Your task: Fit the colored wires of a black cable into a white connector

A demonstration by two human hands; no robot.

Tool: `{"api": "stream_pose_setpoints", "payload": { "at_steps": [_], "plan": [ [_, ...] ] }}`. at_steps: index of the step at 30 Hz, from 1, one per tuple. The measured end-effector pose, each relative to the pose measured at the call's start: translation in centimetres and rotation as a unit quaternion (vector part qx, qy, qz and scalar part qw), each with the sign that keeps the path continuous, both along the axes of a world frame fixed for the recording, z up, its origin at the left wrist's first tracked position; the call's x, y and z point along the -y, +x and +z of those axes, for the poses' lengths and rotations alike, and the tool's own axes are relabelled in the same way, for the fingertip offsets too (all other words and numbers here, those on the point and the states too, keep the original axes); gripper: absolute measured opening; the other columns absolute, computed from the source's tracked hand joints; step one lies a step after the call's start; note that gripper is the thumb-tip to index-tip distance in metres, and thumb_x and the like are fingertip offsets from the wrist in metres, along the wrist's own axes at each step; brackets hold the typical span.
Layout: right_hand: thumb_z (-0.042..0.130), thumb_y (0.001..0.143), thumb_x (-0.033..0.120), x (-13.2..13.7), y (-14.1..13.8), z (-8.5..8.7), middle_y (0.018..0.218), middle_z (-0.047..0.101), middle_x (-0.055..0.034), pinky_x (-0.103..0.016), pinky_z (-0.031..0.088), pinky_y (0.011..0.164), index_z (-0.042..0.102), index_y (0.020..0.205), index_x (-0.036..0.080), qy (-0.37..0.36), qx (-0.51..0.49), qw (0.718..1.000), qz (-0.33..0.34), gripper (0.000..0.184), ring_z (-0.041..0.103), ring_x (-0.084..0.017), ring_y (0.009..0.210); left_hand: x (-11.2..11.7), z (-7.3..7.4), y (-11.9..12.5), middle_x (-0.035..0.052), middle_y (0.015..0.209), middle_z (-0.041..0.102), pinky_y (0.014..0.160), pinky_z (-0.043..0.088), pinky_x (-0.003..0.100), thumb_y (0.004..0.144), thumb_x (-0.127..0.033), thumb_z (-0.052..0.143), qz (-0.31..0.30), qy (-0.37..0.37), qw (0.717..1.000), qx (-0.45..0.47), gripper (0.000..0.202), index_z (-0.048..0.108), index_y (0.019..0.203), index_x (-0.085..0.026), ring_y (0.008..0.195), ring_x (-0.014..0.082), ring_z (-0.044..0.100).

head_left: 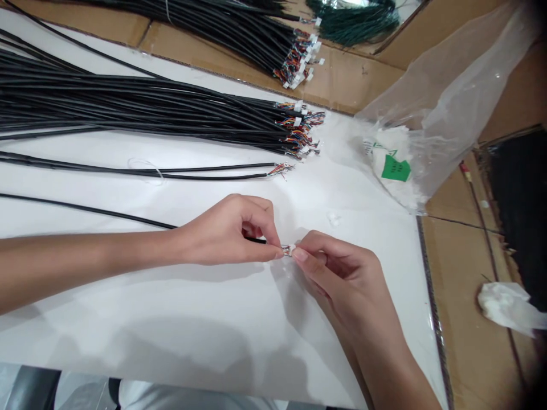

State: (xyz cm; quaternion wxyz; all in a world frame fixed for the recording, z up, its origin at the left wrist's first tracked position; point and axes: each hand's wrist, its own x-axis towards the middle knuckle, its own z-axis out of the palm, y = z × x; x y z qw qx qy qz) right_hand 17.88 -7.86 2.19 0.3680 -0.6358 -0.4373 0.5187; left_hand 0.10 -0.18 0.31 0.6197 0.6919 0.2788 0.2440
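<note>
Over the white table, my left hand point(233, 230) pinches the end of a black cable point(123, 215), close to where its thin coloured wires come out. The rest of that cable runs off to the left, passing behind my wrist. Facing it, my right hand point(342, 265) pinches a small white connector point(292, 249) at the wire tips between thumb and forefinger. The fingertips of both hands nearly meet there and cover part of the wires, so how each wire sits in the connector cannot be made out.
Behind my hands lie two loose cables with bare wires point(280, 169), then a thick cable bundle point(171, 108). Another bundle point(239, 40) with white connectors rests on cardboard point(337, 85). A clear bag of white pieces point(391, 165) stands right. Green wires point(359, 23) lie farther back.
</note>
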Motion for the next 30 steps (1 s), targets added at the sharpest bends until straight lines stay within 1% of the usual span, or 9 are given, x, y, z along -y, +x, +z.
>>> {"api": "stream_pose_setpoints", "payload": {
  "at_steps": [4,7,11,15,18,21,25,28,30],
  "plan": [
    [0.073,0.074,0.034,-0.3,0.2,0.2,0.051,0.028,0.0047,-0.022,0.007,0.041,0.062,0.064,0.015,-0.082,-0.094,0.992,-0.028,0.024,0.02,-0.004,0.044,0.3,-0.2,-0.4,0.0035,0.086,0.057,0.049,0.037,0.02,0.079,-0.016,0.065,0.005,0.117,0.992,0.046,0.01,0.07,0.071,-0.012,0.055,0.0033,0.042],
    [0.075,0.073,0.032,-0.5,0.5,0.1,0.049,0.031,0.0046,-0.018,0.007,0.038,0.062,0.063,0.013,-0.119,-0.162,0.979,-0.04,0.024,0.021,-0.002,0.042,0.4,-0.4,-0.6,0.0077,0.101,0.065,0.054,0.042,0.021,0.084,-0.018,0.061,-0.029,0.207,0.976,0.066,0.013,0.07,0.075,-0.013,0.057,0.0049,0.049],
    [0.075,0.073,0.029,-0.7,1.2,-0.2,0.048,0.034,0.0048,-0.015,0.011,0.034,0.065,0.067,0.013,-0.161,-0.229,0.96,-0.023,0.019,0.022,-0.001,0.039,0.5,-0.5,-0.9,0.0078,0.108,0.068,0.066,0.049,0.022,0.088,-0.018,0.056,-0.06,0.246,0.966,0.056,0.016,0.07,0.082,-0.015,0.075,0.0112,0.064],
    [0.076,0.073,0.027,-0.7,1.6,-0.2,0.051,0.036,0.0044,-0.013,0.013,0.033,0.066,0.07,0.012,-0.181,-0.248,0.951,-0.023,0.018,0.023,0.0,0.04,0.4,-0.6,-1.0,0.0065,0.107,0.07,0.072,0.05,0.022,0.09,-0.017,0.052,-0.07,0.31,0.947,0.037,0.019,0.07,0.084,-0.016,0.086,0.0127,0.067],
    [0.076,0.073,0.026,-0.7,1.6,-0.1,0.05,0.035,0.0052,-0.013,0.013,0.033,0.065,0.07,0.011,-0.195,-0.261,0.945,-0.024,0.018,0.021,0.0,0.039,0.5,-0.6,-1.0,0.0023,0.107,0.07,0.064,0.047,0.025,0.092,-0.02,0.05,-0.06,0.384,0.921,-0.02,0.022,0.072,0.085,-0.021,0.082,0.0123,0.067],
    [0.075,0.073,0.025,-0.6,1.6,-0.1,0.048,0.032,0.0062,-0.012,0.013,0.032,0.065,0.071,0.011,-0.2,-0.269,0.942,-0.025,0.018,0.019,0.0,0.039,0.7,-0.6,-0.8,0.0005,0.098,0.073,0.049,0.034,0.029,0.091,-0.018,0.049,-0.025,0.451,0.89,-0.057,0.024,0.073,0.09,-0.022,0.062,0.0108,0.062],
    [0.075,0.074,0.025,-0.5,1.6,-0.1,0.047,0.032,0.0068,-0.012,0.013,0.032,0.064,0.071,0.011,-0.204,-0.276,0.939,-0.02,0.018,0.018,0.0,0.038,1.0,-0.5,-0.7,0.002,0.078,0.072,0.045,0.025,0.03,0.092,-0.02,0.045,-0.03,0.432,0.897,-0.082,0.029,0.073,0.086,-0.021,0.053,0.0103,0.054],
    [0.075,0.075,0.025,-0.6,1.6,-0.3,0.048,0.033,0.0066,-0.012,0.014,0.033,0.065,0.072,0.012,-0.202,-0.286,0.936,-0.016,0.016,0.019,0.0,0.038,0.8,-0.5,-0.7,0.0034,0.093,0.072,0.053,0.037,0.025,0.091,-0.02,0.05,-0.034,0.381,0.923,-0.035,0.023,0.072,0.085,-0.021,0.067,0.0107,0.061],
    [0.075,0.075,0.026,-0.5,1.4,-0.3,0.049,0.034,0.0059,-0.013,0.014,0.033,0.066,0.074,0.013,-0.193,-0.282,0.94,-0.008,0.016,0.02,-0.001,0.039,0.6,-0.6,-0.7,0.0057,0.101,0.069,0.06,0.044,0.022,0.089,-0.021,0.055,-0.042,0.324,0.945,0.016,0.018,0.071,0.083,-0.019,0.069,0.0094,0.06]
  ]
}}
